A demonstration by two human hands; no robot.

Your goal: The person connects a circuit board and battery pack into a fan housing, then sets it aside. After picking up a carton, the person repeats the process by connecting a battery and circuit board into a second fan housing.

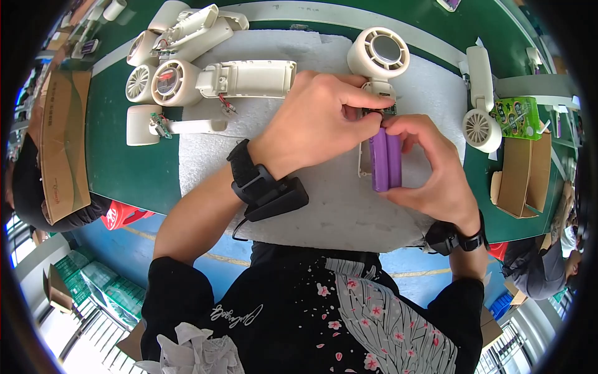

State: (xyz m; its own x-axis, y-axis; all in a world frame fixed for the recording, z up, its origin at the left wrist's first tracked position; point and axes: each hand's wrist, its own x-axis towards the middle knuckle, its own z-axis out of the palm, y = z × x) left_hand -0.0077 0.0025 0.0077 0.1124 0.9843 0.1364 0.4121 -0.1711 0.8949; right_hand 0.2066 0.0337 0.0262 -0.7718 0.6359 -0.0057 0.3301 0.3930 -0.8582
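Note:
In front of me on a grey foam pad [311,215] lies an opened off-white handheld fan [357,57], its round head pointing away from me. My right hand [441,167] grips a purple battery pack [386,161] of two joined cells by its ends, over the fan's open handle. At the far end of the pack, my left hand [314,118] has thumb and forefinger closed by the small circuit board [390,108]. What those fingertips pinch is hidden. Left of that hand rests another opened fan handle [258,78] with loose wires.
More fan parts [199,38] are piled on the green table [124,171] at the far left. To the right are a white fan [481,124], a green packet [518,117] and an open cardboard box [520,177]. A tall cardboard box [65,143] stands at the left edge. People sit at both sides.

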